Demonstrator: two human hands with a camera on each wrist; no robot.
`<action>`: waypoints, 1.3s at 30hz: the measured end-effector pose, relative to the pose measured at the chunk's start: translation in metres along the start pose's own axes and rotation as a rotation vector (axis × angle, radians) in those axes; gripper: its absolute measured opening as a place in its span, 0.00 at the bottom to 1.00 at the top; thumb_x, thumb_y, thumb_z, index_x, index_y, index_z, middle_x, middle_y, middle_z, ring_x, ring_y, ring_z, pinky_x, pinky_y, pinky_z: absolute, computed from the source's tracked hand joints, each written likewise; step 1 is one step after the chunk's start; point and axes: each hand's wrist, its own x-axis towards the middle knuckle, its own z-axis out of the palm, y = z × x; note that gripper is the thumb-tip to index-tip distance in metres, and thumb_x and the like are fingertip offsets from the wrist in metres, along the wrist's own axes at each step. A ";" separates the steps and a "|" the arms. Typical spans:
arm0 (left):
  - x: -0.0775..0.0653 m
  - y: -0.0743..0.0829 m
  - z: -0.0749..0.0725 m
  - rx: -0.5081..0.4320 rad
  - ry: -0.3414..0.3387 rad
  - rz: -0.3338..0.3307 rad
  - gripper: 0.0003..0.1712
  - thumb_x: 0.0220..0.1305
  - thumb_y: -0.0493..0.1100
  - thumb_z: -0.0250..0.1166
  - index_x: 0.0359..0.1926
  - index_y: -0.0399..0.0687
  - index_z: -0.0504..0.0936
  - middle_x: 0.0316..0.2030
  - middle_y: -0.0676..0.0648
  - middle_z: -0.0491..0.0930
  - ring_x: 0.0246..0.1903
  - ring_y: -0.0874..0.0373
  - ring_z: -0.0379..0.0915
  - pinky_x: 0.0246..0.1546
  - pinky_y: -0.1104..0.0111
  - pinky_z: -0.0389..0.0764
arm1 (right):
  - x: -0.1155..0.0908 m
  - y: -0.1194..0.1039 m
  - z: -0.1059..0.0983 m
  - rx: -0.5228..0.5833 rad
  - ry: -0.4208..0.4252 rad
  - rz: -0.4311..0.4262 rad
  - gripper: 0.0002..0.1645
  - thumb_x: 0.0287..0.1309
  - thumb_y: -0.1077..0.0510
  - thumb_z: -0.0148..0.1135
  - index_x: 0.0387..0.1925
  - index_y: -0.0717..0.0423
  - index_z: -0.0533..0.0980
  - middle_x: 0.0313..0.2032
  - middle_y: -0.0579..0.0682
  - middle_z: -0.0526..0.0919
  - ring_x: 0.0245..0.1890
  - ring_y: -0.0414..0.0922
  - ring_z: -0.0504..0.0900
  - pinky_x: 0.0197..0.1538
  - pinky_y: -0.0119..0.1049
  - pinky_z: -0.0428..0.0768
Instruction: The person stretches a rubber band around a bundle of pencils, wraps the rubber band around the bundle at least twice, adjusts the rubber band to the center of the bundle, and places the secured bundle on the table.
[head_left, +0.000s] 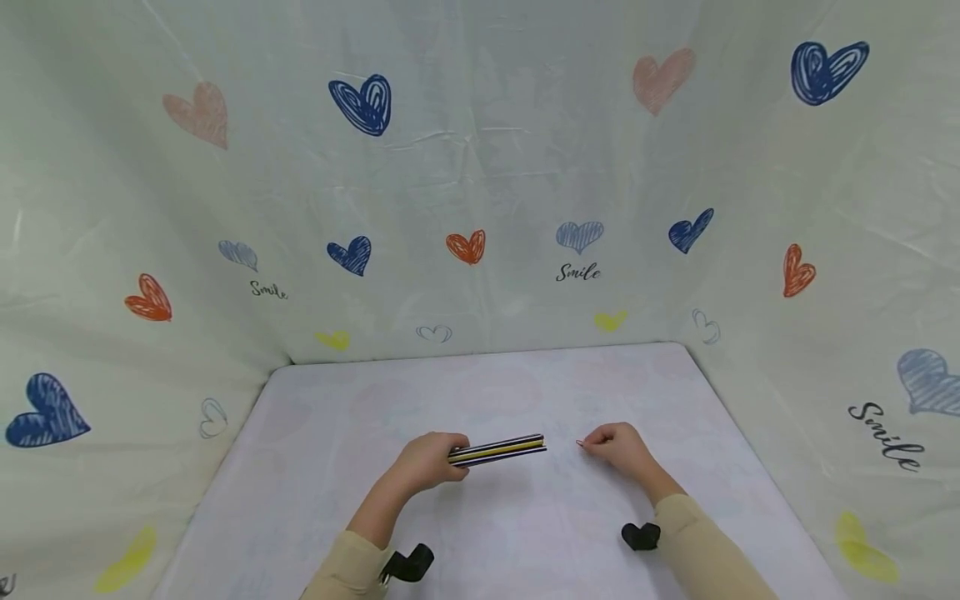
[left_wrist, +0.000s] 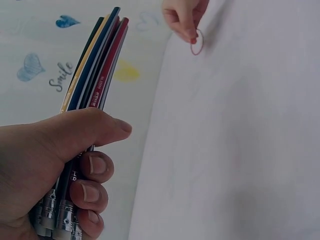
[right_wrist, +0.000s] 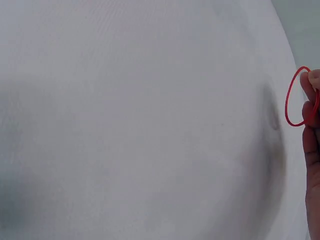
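My left hand (head_left: 433, 460) grips a bundle of pencils (head_left: 498, 450) above the table, fingers and thumb curled round it. In the left wrist view the pencils (left_wrist: 95, 75) are blue, red, yellow and dark, with metal ferrules (left_wrist: 65, 215) below the fist. Across a gap to the right, my right hand (head_left: 619, 447) pinches a thin red rubber band (right_wrist: 288, 100) between thumb and fingers. The band hangs as a loose loop, apart from the pencils. Only part of the right hand (right_wrist: 312, 135) shows at the right wrist view's edge.
A white-covered table (head_left: 360, 408) lies under both hands. Behind and beside it hangs a pale curtain (head_left: 480, 167) printed with hearts and the word Smile. Each forearm wears a black wrist camera (head_left: 411, 564) near the sleeve cuff.
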 end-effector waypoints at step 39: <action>-0.008 0.005 -0.012 -0.059 0.056 0.011 0.09 0.54 0.42 0.73 0.33 0.54 0.80 0.24 0.59 0.74 0.25 0.61 0.67 0.28 0.65 0.71 | -0.040 -0.109 -0.018 0.472 -0.286 -0.328 0.06 0.57 0.69 0.66 0.37 0.69 0.80 0.59 0.67 0.72 0.42 0.49 0.86 0.32 0.35 0.82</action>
